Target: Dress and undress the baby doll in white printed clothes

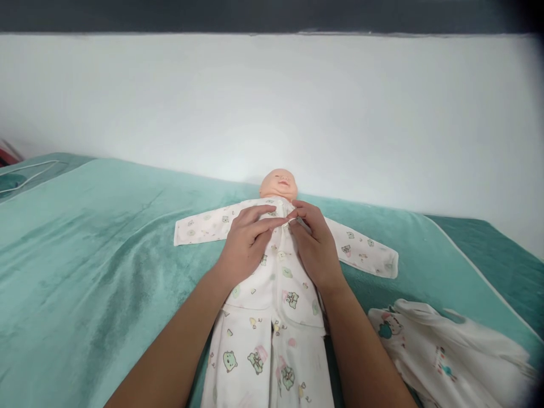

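A baby doll [279,182] lies on its back, dressed in a white printed jacket [293,283] and matching printed trousers [250,362]. Both sleeves are spread out to the sides. At the upper chest, my left hand [253,238] and my right hand [312,238] meet over the jacket's front opening. The fingertips of each hand pinch the jacket's front edge, just below the neck. Whether a fastener sits between the fingers is too small to make out. Lower down, the two front edges lie close together.
A green plush blanket [106,255] covers the surface under the doll. Another white printed garment [450,345] lies crumpled at the lower right. Behind the doll's head stands a white wall [272,102]. A white cord-like line [36,170] shows at the far left.
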### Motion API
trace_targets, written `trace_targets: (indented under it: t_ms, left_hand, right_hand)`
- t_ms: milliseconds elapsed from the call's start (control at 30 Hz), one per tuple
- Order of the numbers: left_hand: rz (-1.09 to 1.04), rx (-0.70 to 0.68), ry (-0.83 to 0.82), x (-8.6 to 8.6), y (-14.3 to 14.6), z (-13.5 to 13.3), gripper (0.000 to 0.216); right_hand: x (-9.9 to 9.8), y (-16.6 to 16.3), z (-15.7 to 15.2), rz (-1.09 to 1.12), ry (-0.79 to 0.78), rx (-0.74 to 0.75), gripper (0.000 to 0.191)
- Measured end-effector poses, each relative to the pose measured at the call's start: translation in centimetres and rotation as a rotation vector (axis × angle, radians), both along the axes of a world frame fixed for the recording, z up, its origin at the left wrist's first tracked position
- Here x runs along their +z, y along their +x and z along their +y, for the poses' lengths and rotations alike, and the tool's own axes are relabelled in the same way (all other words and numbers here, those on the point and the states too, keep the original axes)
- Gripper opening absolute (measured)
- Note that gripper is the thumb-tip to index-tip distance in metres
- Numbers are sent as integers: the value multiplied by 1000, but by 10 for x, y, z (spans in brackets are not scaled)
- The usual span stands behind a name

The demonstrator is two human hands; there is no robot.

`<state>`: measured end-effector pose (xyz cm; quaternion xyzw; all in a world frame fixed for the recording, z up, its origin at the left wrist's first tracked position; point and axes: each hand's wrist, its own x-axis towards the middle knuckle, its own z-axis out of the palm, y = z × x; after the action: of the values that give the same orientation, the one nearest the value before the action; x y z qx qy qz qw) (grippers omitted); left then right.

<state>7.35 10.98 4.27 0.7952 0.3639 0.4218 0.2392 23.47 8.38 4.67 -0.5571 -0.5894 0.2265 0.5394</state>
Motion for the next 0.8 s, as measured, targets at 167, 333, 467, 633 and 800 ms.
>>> trace_targets:
  t_ms: [167, 333, 467, 633, 800]
  left_hand:
    - [-17, 10, -11, 0, 1, 1, 36]
    - [-93, -23, -25, 2, 1, -1, 23]
    - [-83, -154, -65, 9, -4, -3, 17]
    - [18, -304, -158, 16, -15, -2, 9]
    - [49, -320, -176, 18, -19, -1, 11]
  right_hand:
    - [3, -1, -2, 130, -8, -22, 12]
    - [0, -4, -1, 300, -1, -81, 11]
    - [-2, -4, 0, 311, 56, -121, 12]
    - [1, -3, 1, 261, 37, -140, 11]
    - [0, -2, 1, 220, 19, -129, 9]
